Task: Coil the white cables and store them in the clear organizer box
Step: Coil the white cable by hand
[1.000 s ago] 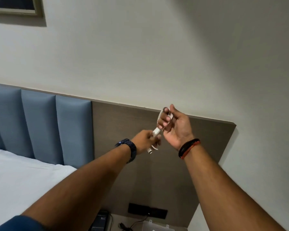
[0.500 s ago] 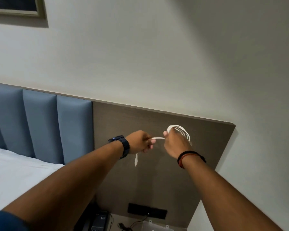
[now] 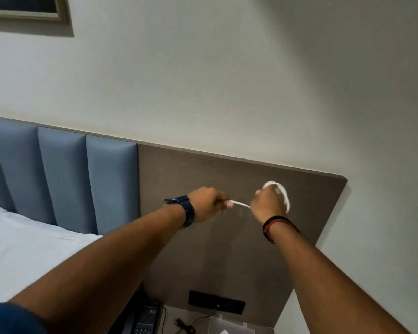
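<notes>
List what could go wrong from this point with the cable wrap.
1. The right hand pinches the coil of the white cable at one side only; the loops may spring loose.
2. The left hand pulls a short taut end; it may slip free.
3. The clear organizer box sits far below, so a dropped coil may miss it.

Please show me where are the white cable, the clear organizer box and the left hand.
white cable (image 3: 281, 190), head view, on the coiled loops.
clear organizer box (image 3: 237, 327), head view, on its lid.
left hand (image 3: 206, 204), head view, on its back.
</notes>
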`<state>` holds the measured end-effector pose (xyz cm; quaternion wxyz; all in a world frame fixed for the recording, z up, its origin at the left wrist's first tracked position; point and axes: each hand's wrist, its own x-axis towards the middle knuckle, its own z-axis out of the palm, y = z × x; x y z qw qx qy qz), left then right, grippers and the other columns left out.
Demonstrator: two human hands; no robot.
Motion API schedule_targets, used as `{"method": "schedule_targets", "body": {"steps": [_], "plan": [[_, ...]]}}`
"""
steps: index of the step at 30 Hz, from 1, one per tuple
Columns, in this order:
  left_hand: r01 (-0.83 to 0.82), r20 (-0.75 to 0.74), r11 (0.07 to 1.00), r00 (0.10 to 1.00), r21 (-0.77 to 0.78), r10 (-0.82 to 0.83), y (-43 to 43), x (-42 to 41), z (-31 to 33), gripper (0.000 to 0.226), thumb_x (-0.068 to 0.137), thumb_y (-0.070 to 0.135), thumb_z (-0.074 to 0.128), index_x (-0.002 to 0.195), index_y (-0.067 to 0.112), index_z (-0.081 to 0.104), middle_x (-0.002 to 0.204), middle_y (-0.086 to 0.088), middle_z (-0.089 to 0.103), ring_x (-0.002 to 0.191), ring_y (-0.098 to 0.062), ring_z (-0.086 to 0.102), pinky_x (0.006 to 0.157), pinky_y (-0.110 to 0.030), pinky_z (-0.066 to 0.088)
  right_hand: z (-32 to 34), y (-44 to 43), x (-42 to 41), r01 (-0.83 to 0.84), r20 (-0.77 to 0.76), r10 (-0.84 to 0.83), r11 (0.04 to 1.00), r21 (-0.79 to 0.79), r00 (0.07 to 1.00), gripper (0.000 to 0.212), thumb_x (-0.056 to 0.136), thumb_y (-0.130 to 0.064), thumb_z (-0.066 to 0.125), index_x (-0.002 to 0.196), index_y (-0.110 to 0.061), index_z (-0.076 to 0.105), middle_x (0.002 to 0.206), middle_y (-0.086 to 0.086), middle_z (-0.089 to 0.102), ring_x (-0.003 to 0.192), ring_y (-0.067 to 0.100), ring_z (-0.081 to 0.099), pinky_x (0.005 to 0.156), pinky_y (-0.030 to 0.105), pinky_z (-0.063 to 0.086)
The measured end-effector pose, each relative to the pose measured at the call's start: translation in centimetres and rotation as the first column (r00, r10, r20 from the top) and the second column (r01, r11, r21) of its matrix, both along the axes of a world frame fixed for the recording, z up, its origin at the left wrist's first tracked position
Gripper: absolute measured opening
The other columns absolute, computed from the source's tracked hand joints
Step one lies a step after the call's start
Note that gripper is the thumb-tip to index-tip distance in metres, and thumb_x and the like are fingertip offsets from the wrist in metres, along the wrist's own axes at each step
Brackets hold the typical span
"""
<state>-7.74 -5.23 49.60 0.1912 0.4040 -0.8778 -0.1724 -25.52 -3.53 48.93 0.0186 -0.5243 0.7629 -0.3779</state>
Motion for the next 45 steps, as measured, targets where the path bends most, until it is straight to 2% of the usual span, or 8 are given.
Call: {"method": "schedule_targets", "body": {"steps": [4, 8, 14, 24, 29, 33, 39, 45], "plan": [[-0.089, -0.053, 0.983, 0.995, -0.159, 0.082, -1.6, 1.4, 1.3, 0.029, 0.092, 0.044, 0.045, 0.083, 0.024, 0.064, 0.081, 0.004, 0.061, 0.074, -0.018, 0.056, 0.067, -0.03, 0.044, 0.6, 1.7, 2.6, -0.532, 0.413, 0.395, 0.79, 0.303, 0.821, 0.073, 0.088, -0.07, 0.023, 0.062, -0.013, 0.062, 0.041, -0.003, 0.045, 0.037, 0.014, 0.043, 0.046, 0.023, 0.036], [-0.154, -0.333, 0.983, 0.936, -0.101, 0.112, -2.2, 2.2, 0.9, 0.032, 0.091, 0.043, 0.048, 0.077, 0.018, 0.063, 0.076, 0.0, 0.064, 0.07, -0.019, 0.055, 0.066, -0.033, 0.044, 2.5, 2.6, 3.2, -0.778, 0.815, 0.457, 0.629, -0.013, 0.356, 0.062, 0.091, -0.063, 0.033, 0.053, -0.016, 0.05, 0.033, -0.008, 0.026, 0.026, 0.008, 0.022, 0.034, 0.018, 0.024], [-0.033, -0.567, 0.938, 0.789, 0.344, 0.236, 0.3, -0.2, -1.4, 0.036, 0.098, 0.03, 0.037, 0.07, 0.017, 0.055, 0.06, 0.003, 0.05, 0.049, -0.011, 0.044, 0.044, -0.02, 0.04, 5.4, 2.4, 4.6, -0.6, 0.815, 0.568, 0.615, -0.512, -0.114, 0.043, 0.097, -0.041, 0.039, 0.066, -0.014, 0.05, 0.034, -0.009, 0.031, 0.028, 0.007, 0.033, 0.038, 0.02, 0.037], [0.037, -0.359, 0.92, 0.926, 0.391, 0.115, 2.3, -2.4, -0.5, 0.025, 0.096, 0.018, 0.04, 0.093, 0.006, 0.062, 0.075, -0.008, 0.065, 0.062, -0.019, 0.062, 0.056, -0.024, 0.053, 3.7, 0.7, 4.8, -0.385, 0.692, 0.577, 0.813, -0.437, 0.434, 0.022, 0.102, -0.021, 0.035, 0.089, -0.014, 0.051, 0.063, -0.002, 0.065, 0.048, 0.011, 0.058, 0.049, 0.022, 0.048], [0.062, -0.318, 0.96, 0.948, 0.273, 0.03, 2.2, -2.0, -0.5, 0.019, 0.095, 0.027, 0.047, 0.09, 0.015, 0.061, 0.09, -0.005, 0.071, 0.074, -0.015, 0.064, 0.061, -0.019, 0.053, 3.3, 0.4, 3.1, -0.332, 0.79, 0.54, 0.831, -0.446, 0.291, 0.026, 0.101, -0.021, 0.034, 0.08, -0.014, 0.047, 0.043, -0.009, 0.038, 0.035, 0.007, 0.037, 0.042, 0.023, 0.034], [0.011, -0.193, 0.994, 0.981, 0.112, 0.011, 2.0, -2.3, -0.5, 0.02, 0.094, 0.03, 0.048, 0.08, 0.021, 0.059, 0.078, 0.004, 0.069, 0.064, -0.013, 0.062, 0.069, -0.031, 0.054, 3.1, 0.2, 3.2, -0.33, 0.786, 0.527, 0.841, -0.428, 0.324, 0.024, 0.102, -0.022, 0.032, 0.085, -0.014, 0.047, 0.061, -0.003, 0.064, 0.058, 0.016, 0.065, 0.055, 0.029, 0.049], [-0.171, -0.118, 0.94, 0.983, -0.297, 0.141, 1.8, -1.9, 0.4, 0.019, 0.084, 0.02, 0.058, 0.097, 0.014, 0.07, 0.08, -0.012, 0.073, 0.072, -0.03, 0.064, 0.063, -0.03, 0.047, 1.9, 0.5, 4.5, -0.359, 0.158, 0.4, 0.903, -0.235, 0.903, 0.029, 0.097, -0.021, 0.04, 0.068, -0.016, 0.041, 0.07, -0.004, 0.056, 0.068, 0.016, 0.057, 0.066, 0.03, 0.043], [-0.257, -0.262, 0.857, 0.953, -0.447, 0.15, 2.3, -0.9, 0.5, 0.013, 0.081, 0.014, 0.061, 0.076, 0.005, 0.069, 0.067, -0.017, 0.07, 0.062, -0.036, 0.062, 0.058, -0.035, 0.05, 2.0, 0.6, 5.2, -0.347, -0.199, 0.313, 0.924, -0.162, 0.929, 0.027, 0.097, -0.026, 0.037, 0.074, -0.013, 0.041, 0.077, 0.001, 0.048, 0.076, 0.02, 0.046, 0.07, 0.028, 0.035]]}}
